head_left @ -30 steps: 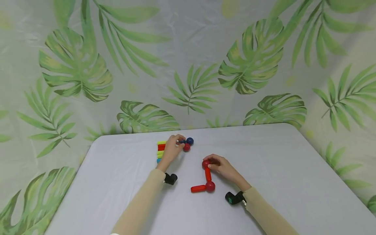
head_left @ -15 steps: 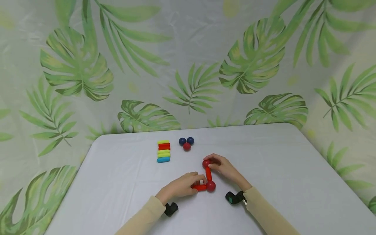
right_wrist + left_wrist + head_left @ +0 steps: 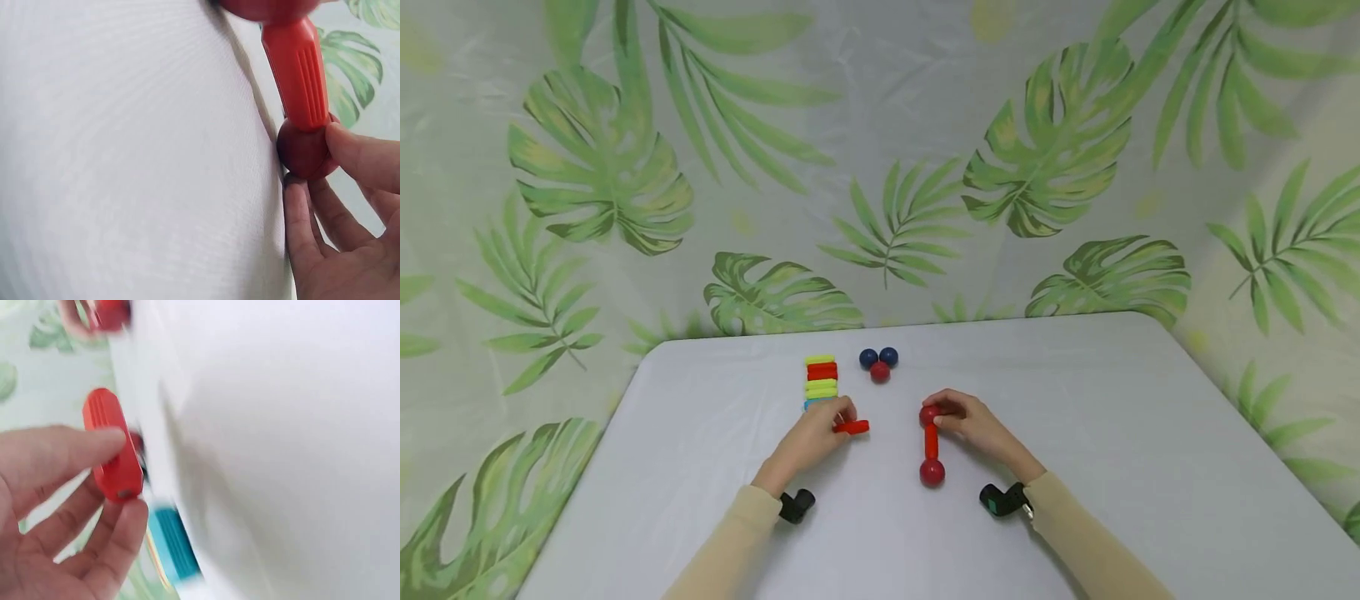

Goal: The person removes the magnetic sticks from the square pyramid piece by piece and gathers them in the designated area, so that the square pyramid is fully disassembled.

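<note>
We count two red balls joined by one red rod on the bench; right hand pinches the far ball. Left hand pinches one loose red stick. Beyond: a stack of sticks, yellow, red and blue; count unclear. Farthest: two blue balls, one red ball.

Seven sticks in all: one red stick in hand, one red stick between two red balls, five stacked; three loose balls, two dark blue, one red.
</note>
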